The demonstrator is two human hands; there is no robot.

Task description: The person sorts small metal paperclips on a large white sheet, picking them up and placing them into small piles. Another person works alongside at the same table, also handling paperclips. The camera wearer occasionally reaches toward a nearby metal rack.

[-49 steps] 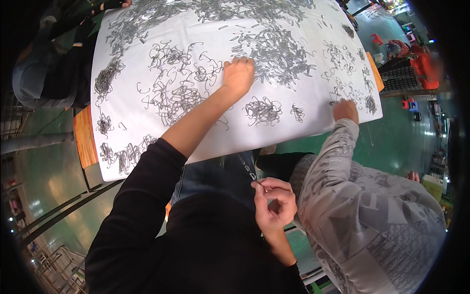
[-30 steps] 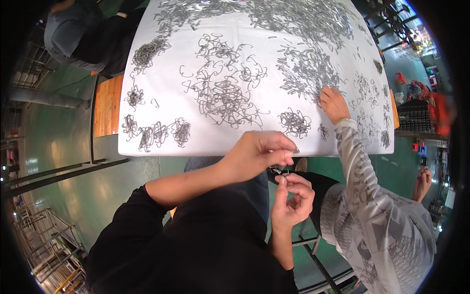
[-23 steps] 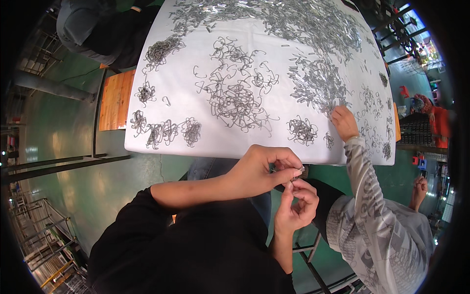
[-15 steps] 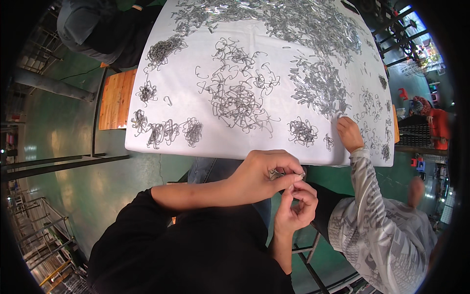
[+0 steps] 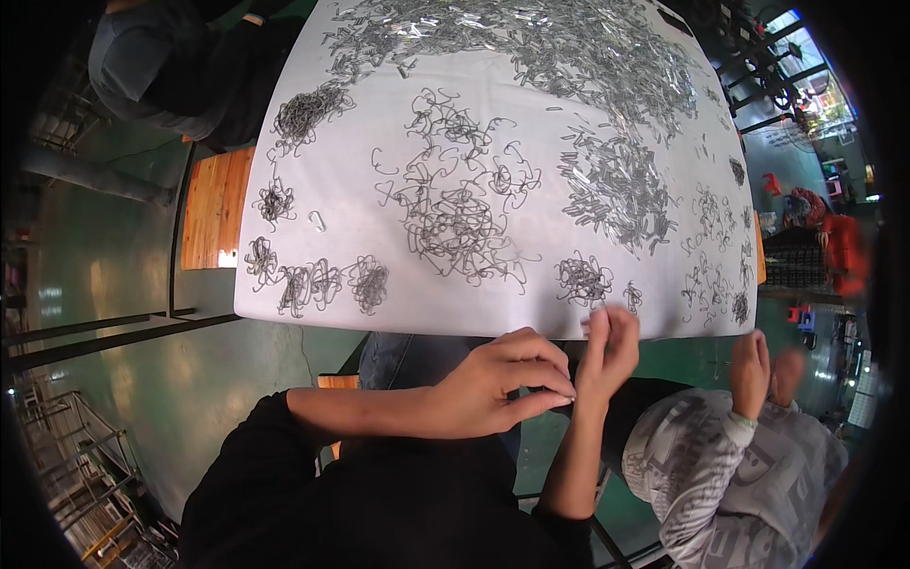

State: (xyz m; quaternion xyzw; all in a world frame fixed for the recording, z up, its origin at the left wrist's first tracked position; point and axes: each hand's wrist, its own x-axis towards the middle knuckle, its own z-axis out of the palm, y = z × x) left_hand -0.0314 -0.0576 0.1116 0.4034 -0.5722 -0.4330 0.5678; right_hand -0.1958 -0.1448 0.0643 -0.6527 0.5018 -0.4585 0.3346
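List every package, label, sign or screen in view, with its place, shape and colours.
None can be made out: no package, label, sign or screen.
White table: covered with loose grey wire hooks and metal clips.
Left hand and right hand: together just below the table's near edge.

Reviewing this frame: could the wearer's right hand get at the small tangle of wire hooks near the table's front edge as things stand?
Probably yes. The right hand is raised at the table's front edge, just below the small tangle of wire hooks, with bare white tabletop between. The neighbour's hands sit off to the right, clear of that path.
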